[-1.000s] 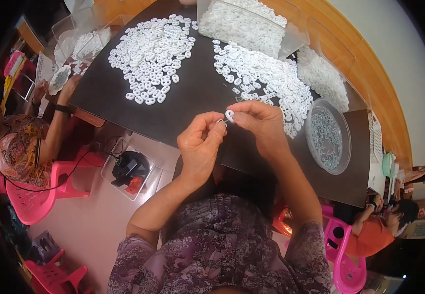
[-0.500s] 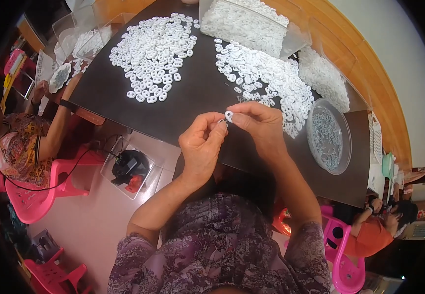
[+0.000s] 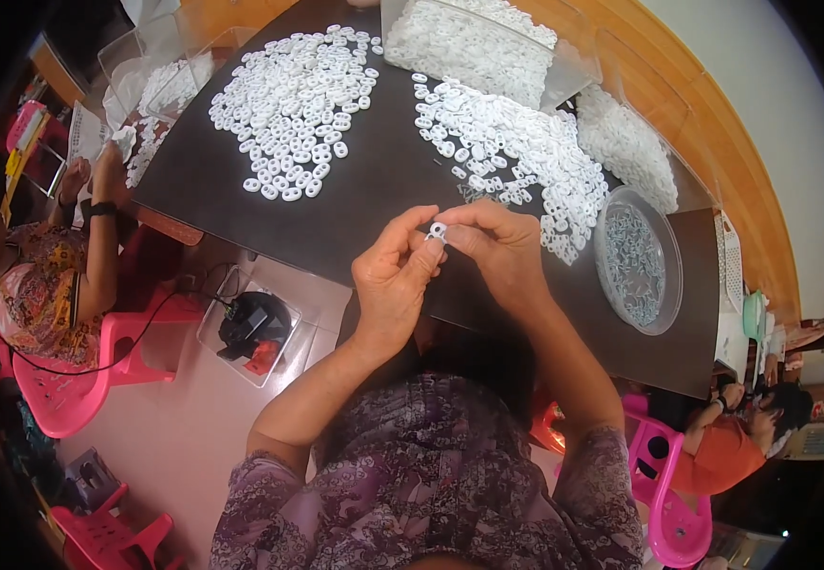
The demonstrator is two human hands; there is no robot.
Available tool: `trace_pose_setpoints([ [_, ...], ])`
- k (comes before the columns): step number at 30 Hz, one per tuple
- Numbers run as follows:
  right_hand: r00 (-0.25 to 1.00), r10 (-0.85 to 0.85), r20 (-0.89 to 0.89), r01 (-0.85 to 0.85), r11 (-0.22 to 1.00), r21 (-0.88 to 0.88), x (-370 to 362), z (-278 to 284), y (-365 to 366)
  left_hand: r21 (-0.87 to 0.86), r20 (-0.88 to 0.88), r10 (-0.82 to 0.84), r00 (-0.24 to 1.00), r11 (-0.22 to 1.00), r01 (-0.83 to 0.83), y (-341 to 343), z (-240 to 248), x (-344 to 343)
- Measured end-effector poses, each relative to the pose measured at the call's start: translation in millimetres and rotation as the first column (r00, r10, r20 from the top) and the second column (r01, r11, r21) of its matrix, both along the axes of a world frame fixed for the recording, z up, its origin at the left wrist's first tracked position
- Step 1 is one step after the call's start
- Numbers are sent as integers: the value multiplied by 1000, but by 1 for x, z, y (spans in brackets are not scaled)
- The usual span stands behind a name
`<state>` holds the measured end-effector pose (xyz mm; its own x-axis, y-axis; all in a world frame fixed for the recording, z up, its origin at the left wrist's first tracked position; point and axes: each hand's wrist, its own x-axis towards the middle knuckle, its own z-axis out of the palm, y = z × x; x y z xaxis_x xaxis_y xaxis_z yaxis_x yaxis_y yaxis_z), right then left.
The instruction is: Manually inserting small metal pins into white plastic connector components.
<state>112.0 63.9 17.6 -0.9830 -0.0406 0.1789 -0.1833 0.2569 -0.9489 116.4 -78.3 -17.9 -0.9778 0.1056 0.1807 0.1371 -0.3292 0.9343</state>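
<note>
Above the dark table's near edge, my left hand (image 3: 390,285) and my right hand (image 3: 501,249) meet fingertip to fingertip. Both pinch a small white plastic piece (image 3: 437,230) with a round hole facing up; part of it is hidden by the thumbs. Just beyond the fingers lie a few small metal screws (image 3: 476,197). A loose spread of white pieces (image 3: 516,142) extends behind my right hand. Farther left is a heap of white oval two-hole pieces (image 3: 293,104). Right of my right hand, a round clear dish (image 3: 675,285) holds many small grey screws (image 3: 632,261).
Clear bins of white pieces, a large bin (image 3: 473,47) and another (image 3: 625,152), stand at the table's back. A co-worker (image 3: 46,275) sits at the left; another person in orange (image 3: 725,446) is at the right. Pink chairs (image 3: 70,389) and a clear floor box (image 3: 250,332) stand nearby.
My fingertips have come closer together around the white piece, which has turned and shifted slightly down. The left co-worker's hand has moved back from the table, holding something pale.
</note>
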Motion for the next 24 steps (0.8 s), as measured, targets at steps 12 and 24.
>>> trace_pose_setpoints([
  [12, 987, -15, -162, 28, 996, 83, 17, -3, -6, 204, 95, -95, 991, 976, 74, 0, 8, -2],
  [24, 772, 15, -636, 286, 885, 368, 14, -10, -9, 110, 147, -18, 989, 994, 2, 3, 15, 4],
])
